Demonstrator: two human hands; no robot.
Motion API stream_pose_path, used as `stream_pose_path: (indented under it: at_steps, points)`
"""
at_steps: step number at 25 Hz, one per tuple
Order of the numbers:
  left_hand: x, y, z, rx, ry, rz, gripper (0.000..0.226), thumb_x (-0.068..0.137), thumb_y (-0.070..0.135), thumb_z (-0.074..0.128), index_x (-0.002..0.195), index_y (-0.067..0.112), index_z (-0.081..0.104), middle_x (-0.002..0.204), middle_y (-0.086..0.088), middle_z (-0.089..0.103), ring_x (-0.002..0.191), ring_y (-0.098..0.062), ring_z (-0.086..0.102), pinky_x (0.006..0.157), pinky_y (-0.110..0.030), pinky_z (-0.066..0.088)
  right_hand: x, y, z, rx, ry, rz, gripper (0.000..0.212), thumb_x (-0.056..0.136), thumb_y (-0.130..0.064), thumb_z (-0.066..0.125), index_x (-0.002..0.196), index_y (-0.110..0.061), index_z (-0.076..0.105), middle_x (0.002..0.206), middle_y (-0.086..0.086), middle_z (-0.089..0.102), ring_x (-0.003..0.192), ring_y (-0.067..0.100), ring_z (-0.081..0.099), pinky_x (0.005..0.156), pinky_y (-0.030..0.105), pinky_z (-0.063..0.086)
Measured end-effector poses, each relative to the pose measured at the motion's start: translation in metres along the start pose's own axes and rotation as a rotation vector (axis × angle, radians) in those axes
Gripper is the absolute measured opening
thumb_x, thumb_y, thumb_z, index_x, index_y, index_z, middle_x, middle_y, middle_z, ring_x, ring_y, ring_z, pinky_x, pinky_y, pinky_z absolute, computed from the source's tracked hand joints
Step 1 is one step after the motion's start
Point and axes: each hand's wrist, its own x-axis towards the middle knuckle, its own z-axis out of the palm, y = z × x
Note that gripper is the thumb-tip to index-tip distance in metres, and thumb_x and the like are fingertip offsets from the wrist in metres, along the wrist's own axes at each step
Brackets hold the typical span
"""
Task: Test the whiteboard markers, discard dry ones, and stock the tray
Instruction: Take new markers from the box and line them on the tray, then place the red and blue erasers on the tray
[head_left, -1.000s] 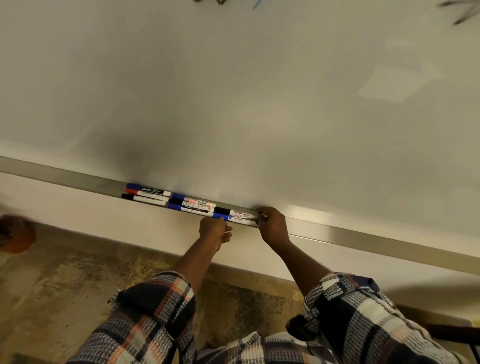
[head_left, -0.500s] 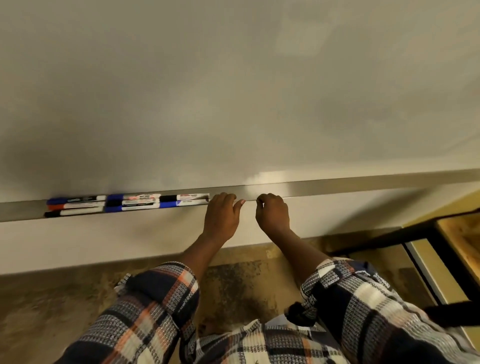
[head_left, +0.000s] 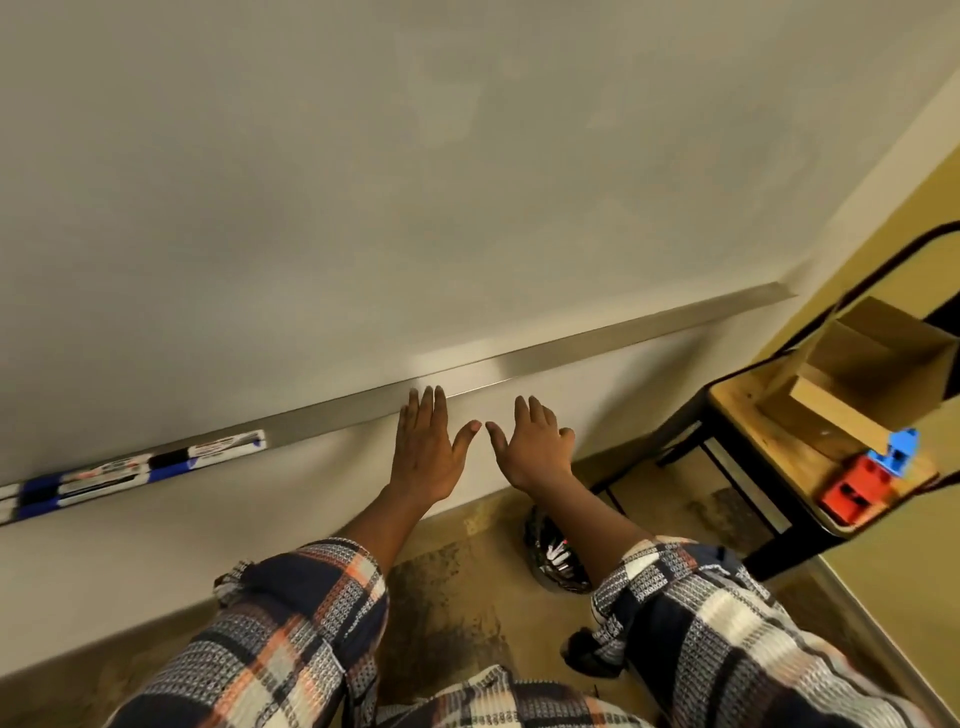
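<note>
Whiteboard markers (head_left: 140, 470), white-barrelled pens with blue and black caps, lie end to end in the long silver metal tray (head_left: 571, 340) that runs along the bottom edge of the pale whiteboard (head_left: 363, 182). From my remote seat I see them well off to the left of the left hand's fingers, apart from both hands (they are too blurred for me to count).

The left hand (head_left: 423, 457) is flat with its back toward the camera. Its four fingers (head_left: 427, 410) are straight and pressed together, their tips at the tray's front lip; I cannot tell whether they touch the metal. Its thumb stands out to the right. The right hand (head_left: 532, 457) hangs just below the tray, its fingers (head_left: 535, 415) loosely spread and slightly bent, holding nothing. Its thumb points left, the tip just beside the left thumb's tip with a narrow gap between them.

To the right of the right hand's fingers stands a wooden-topped table (head_left: 769, 441) on a black metal frame. On it sits an open brown cardboard box (head_left: 872, 364), and nearer the table's front edge a red plastic block (head_left: 857, 488) lies against a blue plastic block (head_left: 901, 452). Below the right wrist, a dark shoe (head_left: 553, 556) rests on the mottled brown floor (head_left: 441, 597). Both forearms come out of navy, white and orange plaid sleeves (head_left: 291, 623).
</note>
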Motion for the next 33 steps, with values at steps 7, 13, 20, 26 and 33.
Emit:
stream_pose_path:
  at_steps: [7, 13, 20, 26, 33]
  points:
    - [-0.005, 0.12, 0.064, -0.057, -0.113, 0.106, 0.091, 0.084, 0.067, 0.009, 0.152, 0.008, 0.004, 0.16, -0.008, 0.004, 0.148, -0.023, -0.006, 0.121, -0.036, 0.0, -0.023, 0.127, -0.028, 0.054, -0.017, 0.123, 0.078, 0.095, -0.065, 0.019, 0.154, -0.016, 0.005, 0.162, 0.007, 0.001, 0.149, 0.026, 0.002, 0.116, 0.057, 0.013]
    - [0.009, 0.192, 0.114, -0.027, -0.226, 0.249, 0.081, 0.093, 0.06, 0.023, 0.15, 0.003, 0.012, 0.158, -0.013, 0.014, 0.147, -0.026, 0.002, 0.121, -0.038, 0.005, -0.039, 0.214, -0.042, 0.125, 0.015, 0.32, 0.076, 0.097, -0.062, 0.022, 0.154, -0.014, 0.007, 0.162, 0.009, 0.002, 0.149, 0.027, 0.001, 0.117, 0.056, 0.011]
    - [0.05, 0.27, 0.156, -0.012, -0.401, 0.406, 0.071, 0.097, 0.054, 0.026, 0.145, 0.002, 0.031, 0.151, -0.017, 0.033, 0.144, -0.031, 0.018, 0.117, -0.041, 0.02, -0.043, 0.298, -0.053, 0.123, 0.121, 0.6, 0.062, 0.098, -0.055, 0.028, 0.143, -0.013, 0.032, 0.15, 0.012, 0.029, 0.14, 0.03, 0.024, 0.11, 0.055, 0.025]
    - [0.086, 0.338, 0.185, -0.044, -0.656, 0.618, 0.086, 0.087, 0.07, 0.014, 0.133, 0.006, 0.047, 0.132, -0.016, 0.053, 0.128, -0.03, 0.044, 0.105, -0.044, 0.04, -0.044, 0.364, -0.07, 0.194, 0.183, 1.032, 0.046, 0.099, -0.044, 0.034, 0.132, -0.013, 0.04, 0.134, 0.013, 0.042, 0.126, 0.032, 0.038, 0.099, 0.052, 0.034]
    - [0.069, 0.402, 0.219, -0.076, -0.866, 0.748, 0.052, 0.096, 0.049, 0.041, 0.13, 0.01, 0.048, 0.129, -0.01, 0.055, 0.123, -0.026, 0.05, 0.101, -0.043, 0.043, -0.043, 0.407, -0.088, 0.346, 0.231, 1.23, 0.048, 0.099, -0.041, 0.039, 0.134, -0.008, 0.036, 0.14, 0.018, 0.036, 0.132, 0.038, 0.034, 0.103, 0.053, 0.032]
